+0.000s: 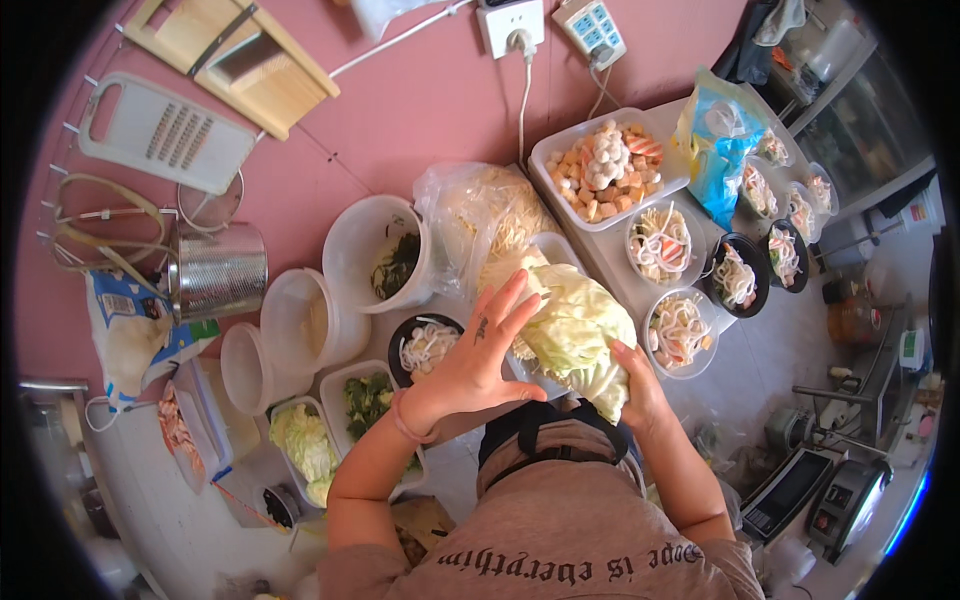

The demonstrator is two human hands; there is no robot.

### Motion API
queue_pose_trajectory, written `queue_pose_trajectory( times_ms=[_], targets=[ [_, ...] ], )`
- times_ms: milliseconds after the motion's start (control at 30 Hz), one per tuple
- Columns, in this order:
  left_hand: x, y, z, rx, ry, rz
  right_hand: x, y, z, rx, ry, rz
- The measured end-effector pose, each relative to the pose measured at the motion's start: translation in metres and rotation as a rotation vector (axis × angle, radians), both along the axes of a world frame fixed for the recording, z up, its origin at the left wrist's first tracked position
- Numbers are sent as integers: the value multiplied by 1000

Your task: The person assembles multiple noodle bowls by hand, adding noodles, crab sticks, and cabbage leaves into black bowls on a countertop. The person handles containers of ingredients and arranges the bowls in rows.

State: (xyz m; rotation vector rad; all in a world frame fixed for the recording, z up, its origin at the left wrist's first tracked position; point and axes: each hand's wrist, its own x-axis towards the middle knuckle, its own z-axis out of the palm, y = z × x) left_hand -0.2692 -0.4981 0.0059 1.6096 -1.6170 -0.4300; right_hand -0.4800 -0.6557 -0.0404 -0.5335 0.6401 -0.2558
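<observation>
A pale green cabbage (580, 330) is tilted in front of me, above a white tray (560, 250) whose contents it mostly hides. My right hand (645, 385) grips its lower right side, the thumb lying on the leaves. On the other side, my left hand (480, 350) is open with fingers spread and fingertips close to the leaves; I cannot tell whether they touch. Partly behind my left hand is a black bowl (408, 325) of white noodles. A clear plastic bag (445, 215) of pale, thin strands lies beyond the cabbage.
To the right are a white tub (543, 165) of cubed pieces and several bowls of noodles, such as a clear bowl (712, 345). White buckets (340, 235) and containers of greens (365, 405) stand left. A grater (165, 135) and a metal strainer (220, 270) hang on the wall.
</observation>
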Motion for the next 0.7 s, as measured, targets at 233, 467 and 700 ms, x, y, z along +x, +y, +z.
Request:
queue_pose_trajectory(
  times_ms=[233,467,700],
  targets=[
    [-24,5,-7,175,-183,13,14,12,-16,-133,155,320],
    [-65,17,-40,137,-482,81,13,23,-15,32,56,433],
    [-61,26,-58,140,21,103,-10,30,-42,-73,-80,484]
  ],
)
